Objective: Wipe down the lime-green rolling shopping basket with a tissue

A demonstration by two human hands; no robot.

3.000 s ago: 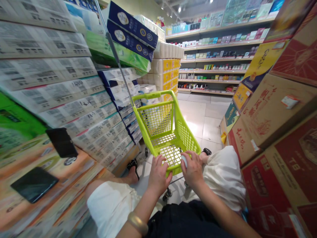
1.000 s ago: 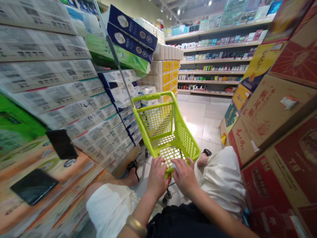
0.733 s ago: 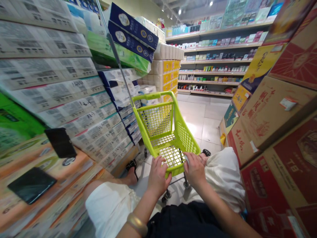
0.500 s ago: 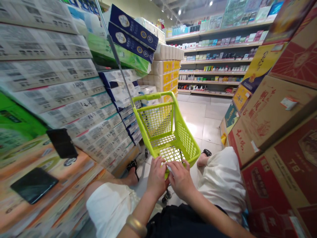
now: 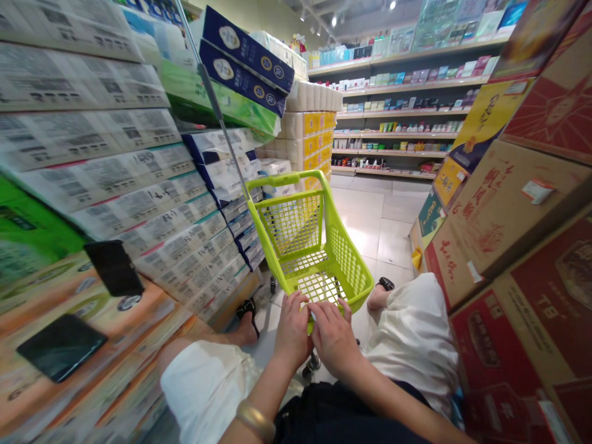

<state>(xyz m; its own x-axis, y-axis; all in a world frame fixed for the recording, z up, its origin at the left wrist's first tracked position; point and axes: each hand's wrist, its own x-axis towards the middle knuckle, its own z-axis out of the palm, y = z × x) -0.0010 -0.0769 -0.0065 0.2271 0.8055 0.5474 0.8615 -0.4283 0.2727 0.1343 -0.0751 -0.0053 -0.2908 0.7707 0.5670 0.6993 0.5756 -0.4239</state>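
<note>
A lime-green plastic shopping cart (image 5: 349,259) with mesh sides stands between my legs, its basket holding nothing that I can see. My left hand (image 5: 294,327) is closed over the near rim of the basket, fingers curled on the edge. Right beside it, almost touching, my right hand (image 5: 335,333) grips the same rim with bent fingers. A small white bit shows between the hands by the right fingers; what it is I cannot make out. The thumbs and the part of the rim under the palms are mostly hidden.
Stacked tissue packs (image 5: 152,185) rise on the left. A black phone (image 5: 62,346) and another dark device (image 5: 113,267) rest on orange packs (image 5: 139,333). Cardboard cartons (image 5: 499,203) line the right. Stocked shelves (image 5: 402,114) stand beyond the tiled floor (image 5: 358,213). A metal pole (image 5: 210,92) rises behind the cart.
My right hand has shifted slightly, its fingers lying a little closer to the left hand. The cart and left hand look nearly still; the view has drifted a touch.
</note>
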